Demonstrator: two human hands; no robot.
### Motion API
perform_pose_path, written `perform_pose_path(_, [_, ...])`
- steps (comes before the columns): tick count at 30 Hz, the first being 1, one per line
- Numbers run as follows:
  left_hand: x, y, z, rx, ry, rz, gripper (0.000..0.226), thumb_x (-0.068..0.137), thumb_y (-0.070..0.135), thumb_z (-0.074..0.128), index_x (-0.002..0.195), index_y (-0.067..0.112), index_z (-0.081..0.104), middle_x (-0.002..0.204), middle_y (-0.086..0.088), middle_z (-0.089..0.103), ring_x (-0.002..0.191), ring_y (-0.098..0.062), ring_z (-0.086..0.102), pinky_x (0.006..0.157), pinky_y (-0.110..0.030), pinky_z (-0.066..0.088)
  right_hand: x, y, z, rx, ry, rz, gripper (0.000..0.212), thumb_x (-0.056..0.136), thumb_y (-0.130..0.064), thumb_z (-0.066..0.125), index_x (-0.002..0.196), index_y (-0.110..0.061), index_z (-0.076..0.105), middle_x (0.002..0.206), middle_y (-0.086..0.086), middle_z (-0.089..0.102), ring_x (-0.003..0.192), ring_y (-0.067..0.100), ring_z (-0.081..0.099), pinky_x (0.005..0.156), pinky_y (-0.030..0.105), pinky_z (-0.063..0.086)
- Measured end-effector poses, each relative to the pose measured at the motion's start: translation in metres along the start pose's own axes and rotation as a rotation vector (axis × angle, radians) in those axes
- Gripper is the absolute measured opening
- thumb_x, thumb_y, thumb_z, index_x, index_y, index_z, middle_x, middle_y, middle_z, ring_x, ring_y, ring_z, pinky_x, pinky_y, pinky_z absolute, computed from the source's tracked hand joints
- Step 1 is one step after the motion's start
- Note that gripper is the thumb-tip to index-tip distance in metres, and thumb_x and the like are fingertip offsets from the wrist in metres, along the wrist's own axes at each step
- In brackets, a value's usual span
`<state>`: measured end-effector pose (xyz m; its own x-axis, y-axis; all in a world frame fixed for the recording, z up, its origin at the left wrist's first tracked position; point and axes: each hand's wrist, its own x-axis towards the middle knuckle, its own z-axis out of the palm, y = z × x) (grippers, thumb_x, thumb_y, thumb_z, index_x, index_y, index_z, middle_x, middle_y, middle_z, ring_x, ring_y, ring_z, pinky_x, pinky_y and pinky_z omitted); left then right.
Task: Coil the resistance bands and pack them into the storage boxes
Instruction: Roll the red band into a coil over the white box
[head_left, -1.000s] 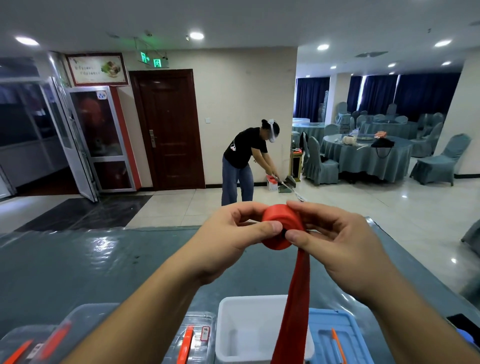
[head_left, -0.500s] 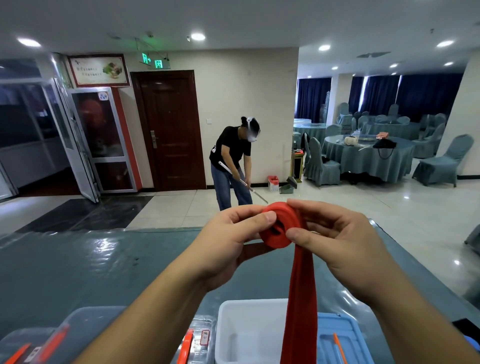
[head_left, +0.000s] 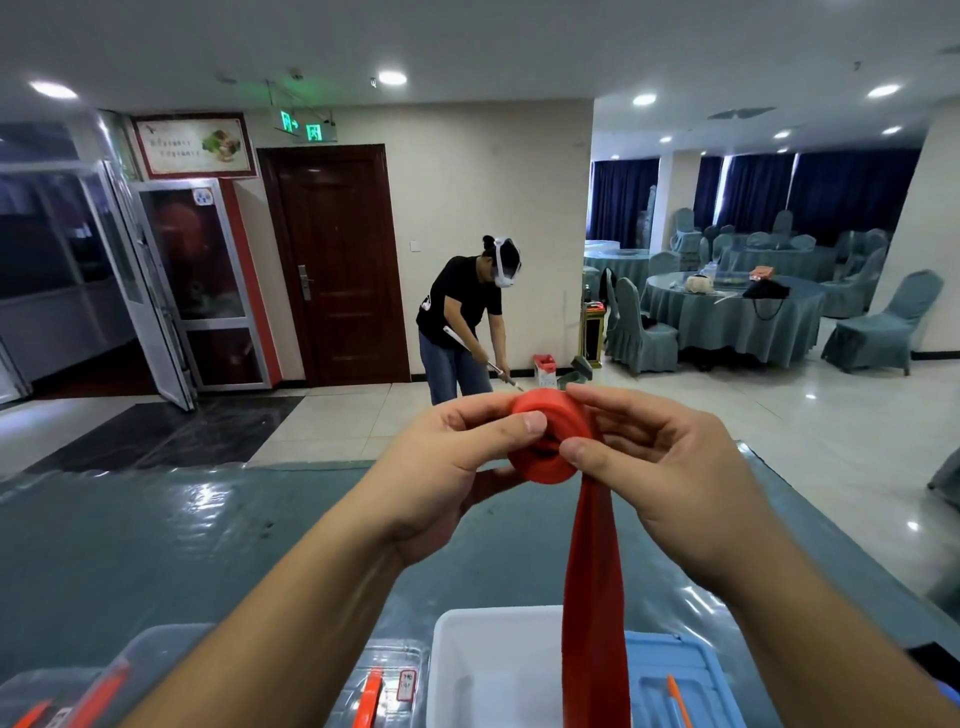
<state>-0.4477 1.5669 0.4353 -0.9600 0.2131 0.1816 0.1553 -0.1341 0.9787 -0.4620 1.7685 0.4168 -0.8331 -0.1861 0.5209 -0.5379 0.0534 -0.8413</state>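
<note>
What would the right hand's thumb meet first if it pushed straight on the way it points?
Probably the left hand's thumb: the right hand's thumb points left across the red band coil's face, their tips nearly meeting; depth is unclear.

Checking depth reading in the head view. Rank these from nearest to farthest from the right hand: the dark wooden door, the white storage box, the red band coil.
1. red band coil, pinched in the right hand itself.
2. white storage box, below on the near table edge.
3. dark wooden door, far across the floor, to the left.

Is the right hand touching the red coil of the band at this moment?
Touching. The head view shows the right hand with its thumb pressed on the face of the red coil and its fingers lying over the rim.
</note>
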Motion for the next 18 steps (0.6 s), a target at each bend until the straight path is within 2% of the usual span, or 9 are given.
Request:
perform_pose_path(3, [0.001,0.003,0.0,0.071,0.0,-0.001,0.04,0.077,0.024,0.077,0.113,0.008,0.075,0.107,-0.013,0.076,0.098,-0.024,0.074,0.089,-0.039,0.061,0.006,-0.004,-0.004,-0.008,-0.066,0.013,0.055,0.07,-0.025,0.08,0.124,-0.017,0.072,0.11,-0.004,0.08,0.107,0.014,0.075,0.101,0.039,0.057])
perform_pose_path(6, [0.003,0.013,-0.001,0.157,0.007,-0.005,0.038,0.073,0.021,0.081,0.108,0.008,0.075,0.101,-0.014,0.077,0.093,-0.027,0.076,0.085,-0.039,0.063,0.013,-0.011,-0.009,-0.065,-0.169,0.031,0.046,0.076,-0.02,0.081,0.121,-0.021,0.073,0.11,-0.004,0.08,0.108,0.014,0.074,0.101,0.04,0.056])
perform_pose_path(9, [0.004,0.017,-0.003,0.117,0.019,-0.024,0.039,0.071,0.02,0.08,0.108,0.008,0.076,0.101,-0.013,0.077,0.092,-0.024,0.075,0.083,-0.036,0.063,0.016,-0.015,-0.01,-0.087,-0.149,0.039,0.046,0.075,-0.018,0.086,0.12,-0.025,0.074,0.109,-0.004,0.079,0.107,0.012,0.074,0.102,0.04,0.056])
perform_pose_path(14, [0.003,0.012,-0.001,0.018,0.009,-0.072,0.048,0.072,0.016,0.085,0.115,0.0,0.071,0.103,-0.014,0.074,0.094,-0.021,0.072,0.082,-0.035,0.061,0.009,-0.012,-0.006,-0.077,-0.065,0.013,0.042,0.075,-0.009,0.087,0.111,-0.028,0.078,0.103,-0.003,0.08,0.1,0.016,0.076,0.094,0.037,0.061])
perform_pose_path(18, [0.003,0.015,-0.001,0.167,-0.042,-0.096,0.043,0.072,0.017,0.086,0.111,0.004,0.072,0.108,-0.019,0.075,0.1,-0.029,0.075,0.089,-0.04,0.062,0.015,-0.019,-0.013,-0.148,-0.198,0.041,0.039,0.079,-0.001,0.084,0.109,-0.025,0.078,0.1,-0.002,0.081,0.098,0.016,0.077,0.093,0.04,0.061])
